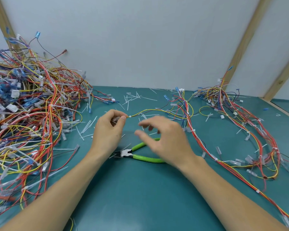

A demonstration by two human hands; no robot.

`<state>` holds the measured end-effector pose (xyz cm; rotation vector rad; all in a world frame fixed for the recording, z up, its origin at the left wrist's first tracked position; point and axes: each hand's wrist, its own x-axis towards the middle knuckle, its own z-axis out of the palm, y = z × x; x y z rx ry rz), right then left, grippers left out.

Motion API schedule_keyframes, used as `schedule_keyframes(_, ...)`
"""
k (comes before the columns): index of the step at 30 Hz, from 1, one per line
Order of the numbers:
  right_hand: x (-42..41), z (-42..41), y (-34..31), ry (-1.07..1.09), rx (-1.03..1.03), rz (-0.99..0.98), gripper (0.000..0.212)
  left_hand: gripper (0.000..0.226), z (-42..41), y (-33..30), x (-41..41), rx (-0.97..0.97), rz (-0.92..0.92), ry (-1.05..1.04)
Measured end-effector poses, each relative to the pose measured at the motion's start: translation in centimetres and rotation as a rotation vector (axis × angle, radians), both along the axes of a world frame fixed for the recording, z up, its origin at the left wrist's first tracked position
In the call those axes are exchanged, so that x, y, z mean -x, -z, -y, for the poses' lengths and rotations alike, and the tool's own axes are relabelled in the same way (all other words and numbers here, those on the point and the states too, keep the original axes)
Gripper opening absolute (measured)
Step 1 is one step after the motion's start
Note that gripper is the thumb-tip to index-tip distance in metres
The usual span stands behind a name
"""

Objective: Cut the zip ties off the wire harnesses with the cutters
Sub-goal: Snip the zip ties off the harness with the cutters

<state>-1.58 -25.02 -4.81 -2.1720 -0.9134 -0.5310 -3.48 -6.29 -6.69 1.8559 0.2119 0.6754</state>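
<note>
My left hand point(109, 129) pinches the connector end of a thin yellow and black wire pair point(155, 111), held above the mat. A small white zip tie point(130, 116) sits on the pair just right of my fingertips. The pair runs right into a wire harness point(188, 124) lying on the mat. My right hand point(165, 139) hovers blurred above the green-handled cutters point(140, 155), fingers spread and holding nothing. The cutters lie on the teal mat point(140, 197) with their jaws pointing left, partly hidden under that hand.
A big tangled heap of harnesses point(27, 117) fills the left side. More harnesses point(250, 130) trail along the right. Several cut white zip-tie pieces point(132, 97) litter the mat. A white wall stands behind, and a wooden strip point(284, 112) edges the mat at right.
</note>
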Motion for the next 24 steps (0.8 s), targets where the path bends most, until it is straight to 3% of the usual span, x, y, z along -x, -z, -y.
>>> schedule_keyframes(2, -0.7, 0.4, -0.7, 0.194, -0.162, 0.207, 0.021, 0.013, 0.0, -0.1, 0.1, 0.001, 0.003, -0.008)
schedule_keyframes(4, -1.7, 1.4, -1.3, 0.392, -0.164, 0.262, 0.039, 0.015, 0.1, -0.3, 0.2, 0.003, 0.017, -0.020)
schedule_keyframes(8, -3.6, 3.3, -0.6, 0.639, 0.119, -0.098, 0.085, 0.020, 0.2, -0.6, 0.5, 0.018, 0.077, -0.052)
schedule_keyframes(9, -3.9, 3.6, -0.4, 0.663, 0.205, -0.177, 0.084, 0.020, 0.2, -0.7, 0.5, 0.013, 0.094, -0.058)
schedule_keyframes(13, -4.7, 4.1, -0.3, 0.697, 0.343, -0.209, 0.036, 0.023, -0.1, -0.8, 0.5, 0.026, 0.143, -0.087)
schedule_keyframes(17, -4.6, 3.9, -0.3, 0.649, 0.332, -0.205, 0.031, 0.025, -0.3, -0.7, 0.4, 0.053, 0.149, -0.099)
schedule_keyframes(21, -4.0, 3.0, -0.1, 0.388, 0.129, -0.292, 0.016, 0.027, -0.5, -0.5, 0.1, 0.105, 0.100, -0.077)
schedule_keyframes(24, -3.7, 2.4, 0.3, 0.282, 0.073, -0.226, 0.010, 0.028, -0.3, -0.5, 0.2, 0.155, 0.083, -0.037)
